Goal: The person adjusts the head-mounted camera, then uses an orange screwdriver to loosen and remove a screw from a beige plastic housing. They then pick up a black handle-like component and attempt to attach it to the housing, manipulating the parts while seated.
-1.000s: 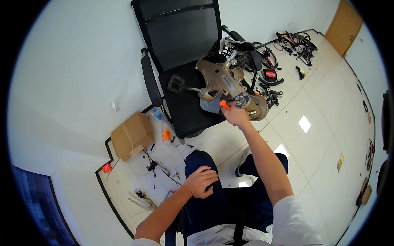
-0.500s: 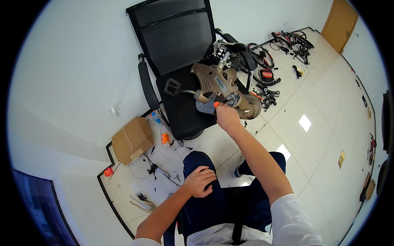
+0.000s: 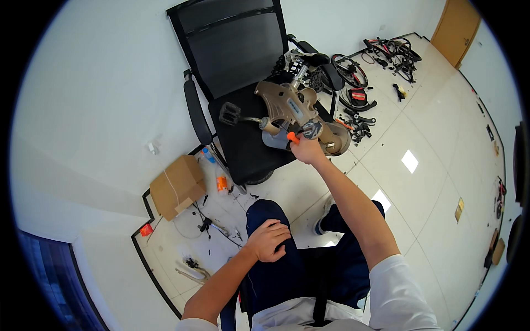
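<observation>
a white tiled floor (image 3: 372, 160) is spreading out below, and on it a black mesh-back office chair (image 3: 237, 66) is standing dead ahead. across its seat a brown bicycle frame (image 3: 284, 102) is lying, rounded end jutting past the seat's right edge. navy trousers (image 3: 279, 284) are filling the foreground. over to the left a cardboard box (image 3: 178, 186) is sitting near the wall, while beyond the right armrest a bicycle wheel (image 3: 350, 70) is showing. now the hands: the left hand (image 3: 269, 240) is resting on the left leg, fingers loose, holding nothing. and the right hand (image 3: 307, 150) is reaching to the frame, fingers closing firmly around an orange-handled tool! left of that fist a black pedal (image 3: 229, 113) is poking out on its crank above the seat. the tool's orange handle (image 3: 293, 138) is peeking out beside the frame; whether its hidden tip is touching, we cannot tell.
</observation>
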{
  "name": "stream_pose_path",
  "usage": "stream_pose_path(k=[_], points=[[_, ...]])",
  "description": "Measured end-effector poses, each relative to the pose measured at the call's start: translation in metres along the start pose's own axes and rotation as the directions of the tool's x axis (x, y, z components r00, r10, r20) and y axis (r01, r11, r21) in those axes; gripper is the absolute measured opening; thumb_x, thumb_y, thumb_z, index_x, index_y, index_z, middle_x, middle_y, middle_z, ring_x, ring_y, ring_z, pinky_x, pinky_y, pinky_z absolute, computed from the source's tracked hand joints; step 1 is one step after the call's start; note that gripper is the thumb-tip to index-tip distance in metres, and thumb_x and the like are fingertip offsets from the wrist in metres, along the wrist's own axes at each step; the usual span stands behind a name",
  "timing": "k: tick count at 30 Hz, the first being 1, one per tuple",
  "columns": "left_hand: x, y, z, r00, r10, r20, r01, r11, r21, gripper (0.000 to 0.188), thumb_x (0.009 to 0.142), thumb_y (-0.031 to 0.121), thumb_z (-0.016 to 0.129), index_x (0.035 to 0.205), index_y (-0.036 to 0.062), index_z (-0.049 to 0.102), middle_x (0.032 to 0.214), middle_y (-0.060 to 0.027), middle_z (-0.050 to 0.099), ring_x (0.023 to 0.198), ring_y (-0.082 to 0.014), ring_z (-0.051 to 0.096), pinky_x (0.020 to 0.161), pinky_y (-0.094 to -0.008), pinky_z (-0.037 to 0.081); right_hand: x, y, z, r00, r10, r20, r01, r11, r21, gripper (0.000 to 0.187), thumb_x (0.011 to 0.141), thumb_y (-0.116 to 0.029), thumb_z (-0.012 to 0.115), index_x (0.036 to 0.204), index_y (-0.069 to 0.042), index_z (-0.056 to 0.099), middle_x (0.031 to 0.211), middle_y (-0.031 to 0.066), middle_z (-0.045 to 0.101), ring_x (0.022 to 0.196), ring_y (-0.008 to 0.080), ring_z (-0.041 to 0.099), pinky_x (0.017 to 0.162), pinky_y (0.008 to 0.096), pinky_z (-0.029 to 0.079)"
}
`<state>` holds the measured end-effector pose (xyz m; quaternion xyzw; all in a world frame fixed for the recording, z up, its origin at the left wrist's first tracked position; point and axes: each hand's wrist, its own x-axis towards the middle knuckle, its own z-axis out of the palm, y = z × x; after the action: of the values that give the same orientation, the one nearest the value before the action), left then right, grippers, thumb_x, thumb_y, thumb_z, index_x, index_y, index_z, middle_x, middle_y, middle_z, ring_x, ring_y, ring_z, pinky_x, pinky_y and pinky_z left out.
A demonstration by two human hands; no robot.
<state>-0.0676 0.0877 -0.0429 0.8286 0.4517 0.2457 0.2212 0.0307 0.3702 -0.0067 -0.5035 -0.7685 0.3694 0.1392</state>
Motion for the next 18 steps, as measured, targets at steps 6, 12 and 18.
stream_pose_path(k=[6, 12, 18], points=[[0.0, 0.0, -0.005, 1.0, 0.009, -0.003, -0.009, 1.0, 0.009, 0.033, 0.071, 0.019, 0.062, 0.1, 0.0026, 0.067, 0.108, -0.0099, 0.066, 0.111, -0.0237, 0.058, 0.107, -0.0423, 0.035, -0.016, -0.004, 0.017, 0.881, -0.474, 0.007, 0.268, 0.487, -0.831, 0.021, 0.082, -0.009, 0.062, 0.096, 0.006, 0.066, 0.093, 0.0212, 0.067, 0.079, 0.0252, 0.071, 0.062, 0.0314, 0.059], [-0.005, -0.002, -0.003, 1.0, -0.002, 0.017, 0.002, 1.0, -0.001, 0.034, 0.071, 0.019, 0.062, 0.101, 0.0026, 0.067, 0.109, -0.0102, 0.066, 0.112, -0.0237, 0.057, 0.107, -0.0421, 0.035, -0.02, -0.004, 0.015, 0.847, -0.528, 0.06, 0.372, 0.508, -0.777, 0.024, 0.079, -0.008, 0.062, 0.094, 0.011, 0.059, 0.083, 0.0182, 0.066, 0.071, 0.0252, 0.071, 0.059, 0.0307, 0.059], [-0.001, -0.005, -0.004, 1.0, 0.022, -0.005, -0.022, 1.0, 0.015, 0.034, 0.071, 0.017, 0.063, 0.101, 0.0027, 0.067, 0.109, -0.0101, 0.066, 0.112, -0.0236, 0.058, 0.107, -0.0418, 0.036, -0.006, 0.004, 0.026, 0.899, -0.411, -0.15, 0.295, 0.823, -0.486, 0.02, 0.085, -0.016, 0.064, 0.087, 0.003, 0.061, 0.074, 0.0151, 0.065, 0.06, 0.0231, 0.068, 0.05, 0.0313, 0.053]])
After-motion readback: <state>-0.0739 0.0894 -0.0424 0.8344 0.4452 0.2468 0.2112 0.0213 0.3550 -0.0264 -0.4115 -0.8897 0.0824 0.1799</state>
